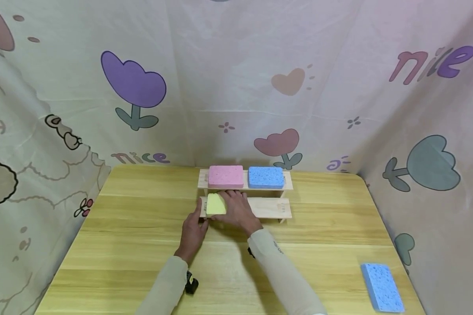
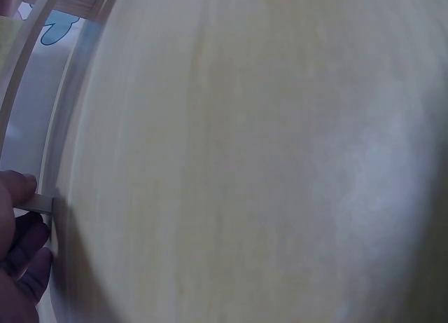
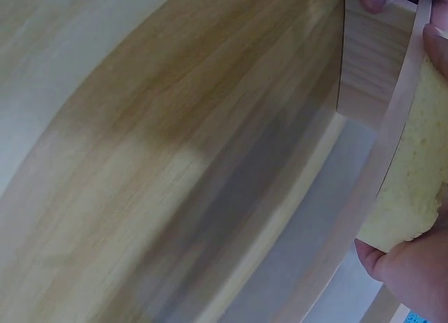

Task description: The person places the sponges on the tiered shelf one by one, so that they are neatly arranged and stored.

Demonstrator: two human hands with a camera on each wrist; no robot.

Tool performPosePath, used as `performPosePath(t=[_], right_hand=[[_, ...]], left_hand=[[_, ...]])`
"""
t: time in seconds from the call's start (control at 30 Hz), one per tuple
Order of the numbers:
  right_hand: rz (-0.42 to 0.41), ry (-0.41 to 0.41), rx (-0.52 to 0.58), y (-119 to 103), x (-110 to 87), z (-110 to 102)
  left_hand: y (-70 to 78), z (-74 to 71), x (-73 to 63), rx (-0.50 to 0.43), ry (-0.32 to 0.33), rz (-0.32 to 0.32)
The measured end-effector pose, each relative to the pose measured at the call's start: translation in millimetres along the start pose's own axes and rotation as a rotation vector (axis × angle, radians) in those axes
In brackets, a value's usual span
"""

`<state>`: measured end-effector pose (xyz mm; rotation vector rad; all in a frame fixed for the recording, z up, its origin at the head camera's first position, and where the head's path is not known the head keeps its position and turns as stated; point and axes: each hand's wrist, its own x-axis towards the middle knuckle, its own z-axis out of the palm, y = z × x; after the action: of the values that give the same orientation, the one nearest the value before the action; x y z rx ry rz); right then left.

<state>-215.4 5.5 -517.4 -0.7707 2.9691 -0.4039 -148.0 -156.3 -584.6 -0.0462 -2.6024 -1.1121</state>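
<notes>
On the lower step of a small two-step wooden shelf (image 1: 266, 208), a yellow sponge (image 1: 215, 204) lies at the left end. My right hand (image 1: 239, 210) grips this sponge from its right side; in the right wrist view, fingertips show at both ends of the yellow sponge (image 3: 409, 176). My left hand (image 1: 193, 229) holds the left end of the lower step. From the left wrist, its thumb and fingers (image 2: 24, 242) pinch the step's wooden leg (image 2: 36, 203). Side by side on the upper step sit a pink sponge (image 1: 226, 176) and a blue sponge (image 1: 266, 177).
A second blue sponge (image 1: 382, 287) lies near the right front of the wooden table (image 1: 142, 236). Behind the shelf and along both sides hangs a printed cloth (image 1: 205, 78), close to the table's edges.
</notes>
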Motion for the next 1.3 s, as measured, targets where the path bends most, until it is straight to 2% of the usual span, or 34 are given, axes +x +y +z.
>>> performPosePath(t=[0.3,0.6,0.73,0.9,1.1,1.3], right_hand=[[0.0,-0.012,-0.022,0.3,1.2,-1.8],[0.008,-0.036,-0.036,3.3,-1.1,-4.1],[0.011,-0.022,-0.036,6.5,-4.9,-5.2],[0.036,-0.022,0.02,11.7,-12.6,-6.5],[0.08,-0.023,0.098,23.0,-25.8,-7.3],[0.086,0.021,0.123,36.8,-42.1,-9.4]], left_hand=[[2.6,-1.6,0.4,0.0,0.011,0.029],[1.2,3.2,-0.5,0.007,0.072,0.101],[2.9,0.9,-1.9,-0.012,0.042,0.074],[2.6,-0.4,-2.7,-0.003,0.01,0.024],[2.0,-1.0,-1.8,-0.007,0.014,0.01],[0.4,-1.0,-1.5,-0.016,-0.006,-0.013]])
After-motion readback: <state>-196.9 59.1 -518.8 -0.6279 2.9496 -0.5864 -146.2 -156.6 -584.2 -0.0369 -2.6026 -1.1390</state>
